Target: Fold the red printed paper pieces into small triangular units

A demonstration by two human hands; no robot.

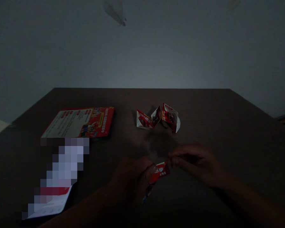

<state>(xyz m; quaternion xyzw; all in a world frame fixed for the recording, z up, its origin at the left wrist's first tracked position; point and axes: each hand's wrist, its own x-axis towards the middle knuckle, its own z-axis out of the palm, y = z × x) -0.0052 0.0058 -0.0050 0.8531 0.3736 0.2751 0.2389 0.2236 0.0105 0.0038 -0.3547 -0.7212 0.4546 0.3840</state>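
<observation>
As left hand (136, 173) holds strip (158, 173), table (209, 117) bears papers (170, 116).

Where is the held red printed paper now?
In the head view, the red printed paper is low, just right of centre, in the left hand, near the right hand.

Folded red paper (170, 116) blocks mid-table (230, 133), booklet (101, 122) plus lit screen (49, 205) clog the left, but right's got passing room.
</observation>
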